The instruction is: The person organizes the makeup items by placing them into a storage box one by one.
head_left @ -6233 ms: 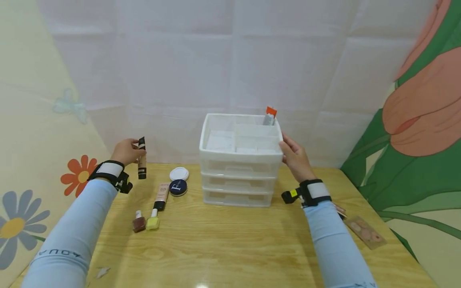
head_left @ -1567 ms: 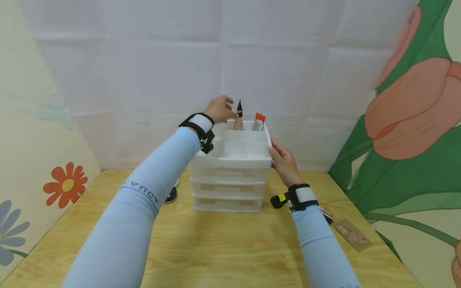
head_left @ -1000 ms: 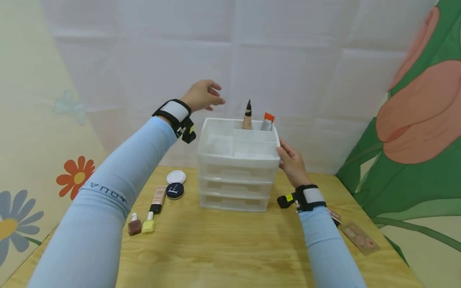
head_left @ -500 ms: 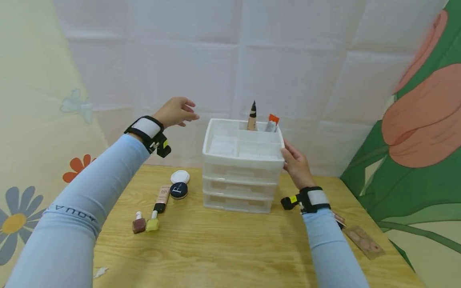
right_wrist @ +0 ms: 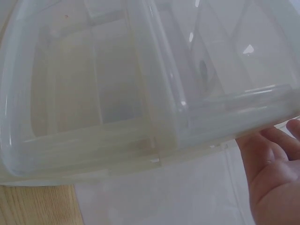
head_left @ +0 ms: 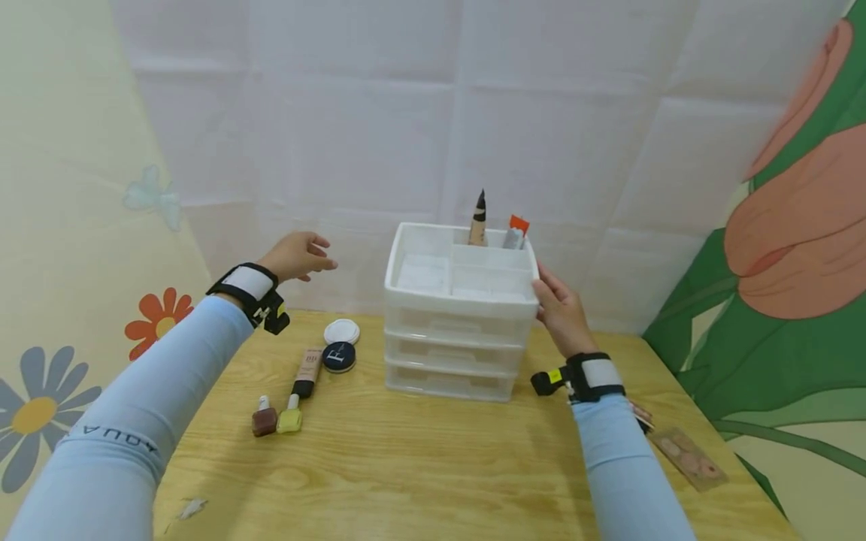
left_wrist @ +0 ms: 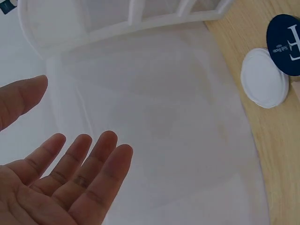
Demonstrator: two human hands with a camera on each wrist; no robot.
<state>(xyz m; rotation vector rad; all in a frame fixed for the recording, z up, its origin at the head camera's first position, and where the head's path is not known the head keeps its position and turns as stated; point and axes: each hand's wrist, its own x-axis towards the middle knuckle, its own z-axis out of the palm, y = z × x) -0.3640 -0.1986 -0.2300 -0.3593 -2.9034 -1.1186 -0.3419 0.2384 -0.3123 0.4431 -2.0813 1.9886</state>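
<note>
A white plastic drawer organizer with three drawers stands at the back of the table. My right hand holds its right side near the top rim, thumb at the front corner. My left hand hangs in the air to the left of it, fingers relaxed and holding nothing; the left wrist view shows its bare palm and spread thumb. In the organizer's back compartment a beige tube with black ends stands upright. Beside it leans a grey tube with an orange end. The lower parts of both are hidden.
Left on the table lie a white round lid, a navy compact, a BB cream tube, and brown and yellow nail polish bottles. A flat makeup palette lies right, near a partly hidden item.
My left hand carried the beige tube from the left into the organizer's back compartment, let go, and moved back left and down. The right hand has stayed at the organizer's side.
</note>
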